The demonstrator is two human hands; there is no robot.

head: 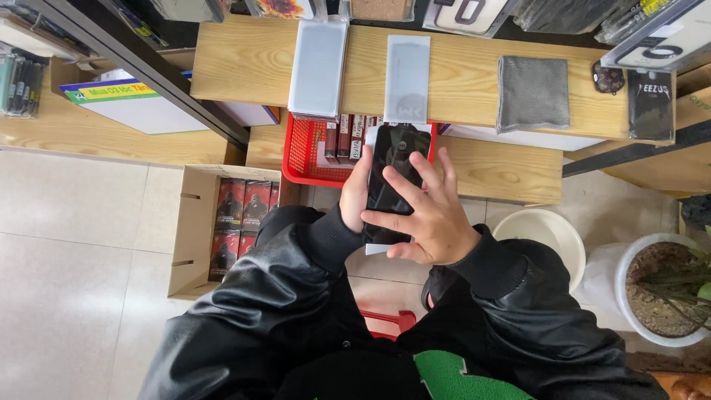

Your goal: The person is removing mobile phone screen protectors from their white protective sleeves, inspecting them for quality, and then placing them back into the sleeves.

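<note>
A black smartphone (390, 159) is held upright in front of me, its dark screen facing up. My left hand (355, 191) grips its left edge from behind. My right hand (429, 211) lies over the lower screen with its fingers spread, fingertips pressing on the glass. Something white shows just under the phone's bottom edge. Both arms wear black jacket sleeves.
A wooden shelf (459, 81) ahead holds two flat white packages (318, 67), a grey cloth (533, 92) and a dark case (650, 104). Below it sit a red basket (304, 152) of small boxes, a cardboard box (194, 222) of packs, a white bucket (544, 230) and a potted plant (666, 289).
</note>
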